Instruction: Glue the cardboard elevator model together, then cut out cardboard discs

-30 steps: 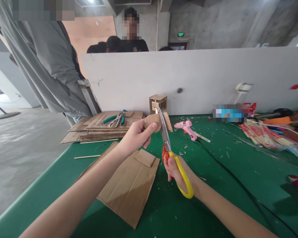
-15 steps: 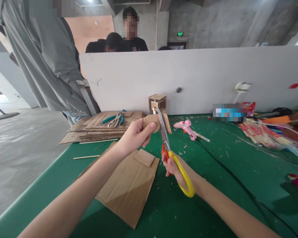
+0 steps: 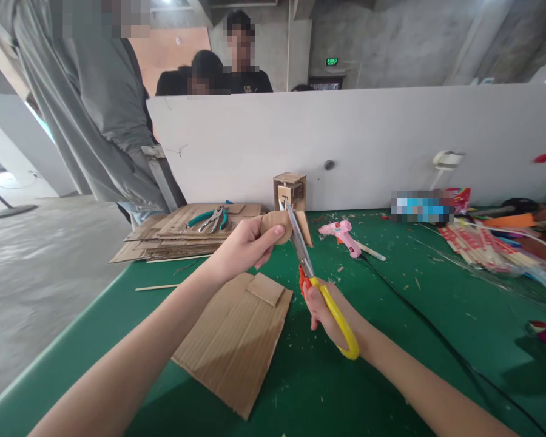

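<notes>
Your left hand (image 3: 246,243) is clamped on a small cardboard piece (image 3: 275,227), thumb on the near face and fingers curled behind it. Your right hand (image 3: 322,308) is closed around the handles of the scissors (image 3: 306,265), whose blades point up and away from it, crossing the cardboard at the tip of your left thumb; whether they are pressed together you cannot tell from here. Just beyond both hands, a cardboard box (image 3: 295,178) stands before the white panel (image 3: 236,145). To the left of your left hand, pliers (image 3: 215,220) lie on a cardboard stack (image 3: 177,247). Below that hand is a flat cardboard sheet (image 3: 230,349) bearing a small rectangle (image 3: 264,289). Beyond your right hand and to its right lies a pink glue gun (image 3: 344,238)
</notes>
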`<action>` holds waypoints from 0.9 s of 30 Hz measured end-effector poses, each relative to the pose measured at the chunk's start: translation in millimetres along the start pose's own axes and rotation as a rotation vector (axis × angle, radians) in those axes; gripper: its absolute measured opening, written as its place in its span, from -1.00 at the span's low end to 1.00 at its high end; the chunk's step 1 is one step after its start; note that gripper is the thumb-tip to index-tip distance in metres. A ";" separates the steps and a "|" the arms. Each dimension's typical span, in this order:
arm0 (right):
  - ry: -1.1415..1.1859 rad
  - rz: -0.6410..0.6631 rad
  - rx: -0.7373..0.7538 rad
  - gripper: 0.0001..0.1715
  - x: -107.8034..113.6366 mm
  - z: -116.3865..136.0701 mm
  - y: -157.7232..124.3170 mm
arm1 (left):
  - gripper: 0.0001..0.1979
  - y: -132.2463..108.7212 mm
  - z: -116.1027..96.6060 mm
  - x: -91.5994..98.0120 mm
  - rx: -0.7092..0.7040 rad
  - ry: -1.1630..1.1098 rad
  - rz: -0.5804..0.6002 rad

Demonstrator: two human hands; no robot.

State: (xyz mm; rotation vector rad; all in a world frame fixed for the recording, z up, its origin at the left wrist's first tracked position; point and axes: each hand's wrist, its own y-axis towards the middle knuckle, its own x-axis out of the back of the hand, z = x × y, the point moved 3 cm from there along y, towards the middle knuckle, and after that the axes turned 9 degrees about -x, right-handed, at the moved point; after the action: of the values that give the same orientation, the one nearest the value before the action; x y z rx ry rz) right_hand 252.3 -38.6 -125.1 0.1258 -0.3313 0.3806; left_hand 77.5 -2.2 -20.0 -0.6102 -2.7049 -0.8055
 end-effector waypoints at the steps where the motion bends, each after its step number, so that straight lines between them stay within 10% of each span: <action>1: 0.000 0.004 -0.016 -0.44 -0.1 1.7 -0.4 | -0.63 0.1 0.0 0.2 0.000 -0.004 0.003; 11: 0.017 -0.017 0.026 -0.43 -7.7 -4.0 1.4 | -0.57 -2.2 4.6 -26.0 -0.048 -0.156 -0.297; 27: -0.189 -0.046 0.040 -0.40 7.0 6.5 2.8 | -0.55 -0.5 -10.9 -6.7 0.016 0.125 -0.014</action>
State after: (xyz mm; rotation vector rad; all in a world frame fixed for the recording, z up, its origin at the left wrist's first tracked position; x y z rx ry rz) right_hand 255.5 -34.7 -116.5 0.2086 -0.5062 0.3308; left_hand 84.5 -10.9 -13.7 -0.5204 -2.6025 -0.7968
